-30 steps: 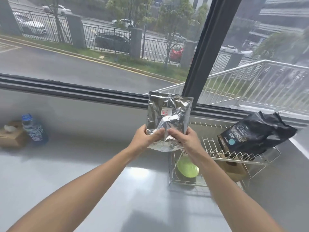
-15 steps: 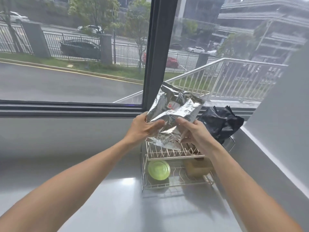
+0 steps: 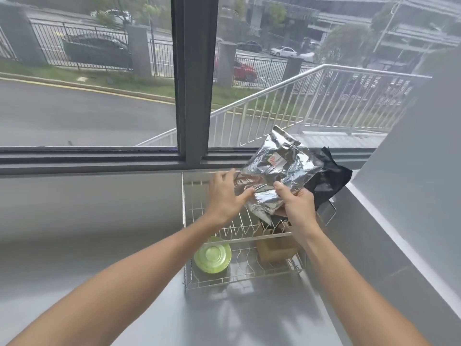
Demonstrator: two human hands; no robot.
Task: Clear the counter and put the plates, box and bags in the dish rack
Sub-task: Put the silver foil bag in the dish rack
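A crinkled silver foil bag (image 3: pixel 277 171) is tilted over the upper tier of the wire dish rack (image 3: pixel 185 221). My right hand (image 3: pixel 298 206) grips the bag's lower edge. My left hand (image 3: pixel 224 196) rests against its left side with the thumb pressing the foil. Behind the silver bag a black bag (image 3: pixel 329 178) lies on the rack's upper right. On the lower tier a green plate (image 3: pixel 212 255) leans at the left, and a brown cardboard box (image 3: pixel 274 248) sits at the right, partly hidden by my right wrist.
The rack stands on a grey counter (image 3: pixel 99 245) under a wide window with a dark upright frame (image 3: pixel 192 83). A grey wall (image 3: pixel 411 183) closes the right side, close to the rack.
Both hands carried the silver bag rightward and down toward the rack's upper tier, tilting it further. The view turned right, so the bottle and box at far left dropped out of sight.
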